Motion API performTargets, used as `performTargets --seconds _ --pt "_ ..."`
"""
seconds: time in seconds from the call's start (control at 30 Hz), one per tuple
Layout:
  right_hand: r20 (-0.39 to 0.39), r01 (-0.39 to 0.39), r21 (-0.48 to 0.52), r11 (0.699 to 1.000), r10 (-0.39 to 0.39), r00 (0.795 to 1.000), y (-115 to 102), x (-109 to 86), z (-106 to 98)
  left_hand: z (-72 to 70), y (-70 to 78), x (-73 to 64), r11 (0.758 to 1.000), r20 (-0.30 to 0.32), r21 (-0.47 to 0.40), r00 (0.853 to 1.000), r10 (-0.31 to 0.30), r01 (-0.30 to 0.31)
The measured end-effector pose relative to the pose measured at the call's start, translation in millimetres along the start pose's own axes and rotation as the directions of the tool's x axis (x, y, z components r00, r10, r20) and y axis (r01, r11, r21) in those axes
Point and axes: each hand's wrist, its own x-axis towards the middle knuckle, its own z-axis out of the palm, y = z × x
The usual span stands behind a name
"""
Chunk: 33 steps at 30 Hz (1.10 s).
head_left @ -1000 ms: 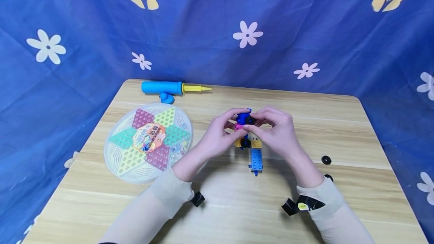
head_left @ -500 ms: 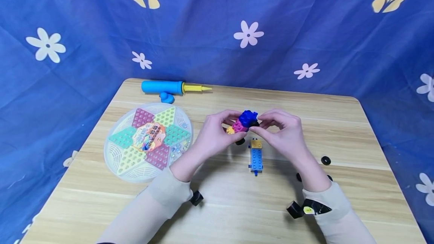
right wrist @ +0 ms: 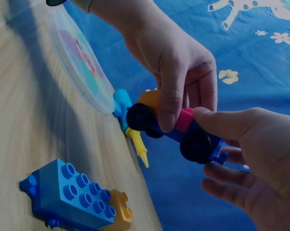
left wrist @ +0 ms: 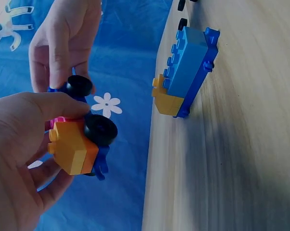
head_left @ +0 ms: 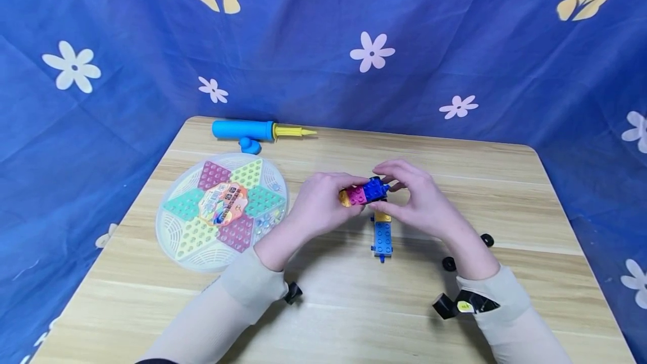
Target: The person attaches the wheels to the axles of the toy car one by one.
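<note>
Head view: on the table (head_left: 323, 324), a board (head_left: 222, 206) is laid at nine o'clock from the left hand (head_left: 323, 201); the right hand (head_left: 424, 201) is placed at three. Joined blocks (head_left: 382, 236) are set at four. A car (head_left: 356, 195) is grasped between both hands' fingers, above the table; two tyres (head_left: 448, 264) are seen at four o'clock from it.
</note>
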Motion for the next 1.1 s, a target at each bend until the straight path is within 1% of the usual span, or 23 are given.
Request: performTargets --seconds 0.17,0.27,0.4,0.5,0.6,0.67,0.73,0.8,0.87,0.97,1.1 --pt "0.03 0.016 0.009 1.0 -0.016 0.999 2.3 -0.1 0.9 -0.4 1.4 0.7 0.999 0.019 0.041 1.0 0.014 -0.015" --pt "0.037 0.019 0.025 1.0 -0.02 0.999 3.6 -0.7 1.4 0.2 2.0 1.1 0.998 0.01 0.059 1.0 0.024 -0.024" --pt "0.009 0.024 0.065 0.998 -0.025 1.0 6.3 -2.7 2.6 0.8 1.9 0.7 0.997 -0.012 0.067 0.999 0.04 -0.039" --pt "-0.033 0.042 0.095 0.995 -0.039 0.999 9.9 -4.9 3.9 0.9 -0.2 0.3 0.997 -0.04 0.044 0.998 0.057 -0.055" --pt "-0.083 0.074 0.119 0.99 -0.065 0.994 13.3 -6.4 4.1 0.1 -4.8 1.3 0.997 -0.071 -0.02 0.994 0.078 -0.08" --pt "-0.114 0.094 0.138 0.986 -0.079 0.99 15.7 -7.2 3.1 -1.2 -8.9 2.8 0.992 -0.084 -0.086 0.993 0.088 -0.095" --pt "-0.137 0.104 0.15 0.983 -0.084 0.987 18.1 -8.2 1.5 -2.2 -14.0 4.1 0.981 -0.079 -0.167 0.993 0.088 -0.101" --pt "-0.154 0.107 0.16 0.981 -0.082 0.985 20.5 -9.6 -0.4 -2.6 -19.7 5.0 0.964 -0.061 -0.246 0.994 0.087 -0.099" --pt "-0.168 0.101 0.173 0.98 -0.072 0.983 22.3 -10.6 -2.3 -2.1 -25.4 5.4 0.948 -0.045 -0.305 0.996 0.081 -0.091" --pt "-0.183 0.076 0.193 0.978 -0.04 0.982 25.6 -11.4 -4.3 0.2 -32.3 7.1 0.932 -0.038 -0.352 0.996 0.079 -0.087" --pt "-0.181 0.022 0.232 0.972 0.021 0.983 33.8 -12.0 -5.8 4.7 -37.0 12.5 0.924 -0.044 -0.371 0.996 0.079 -0.089"
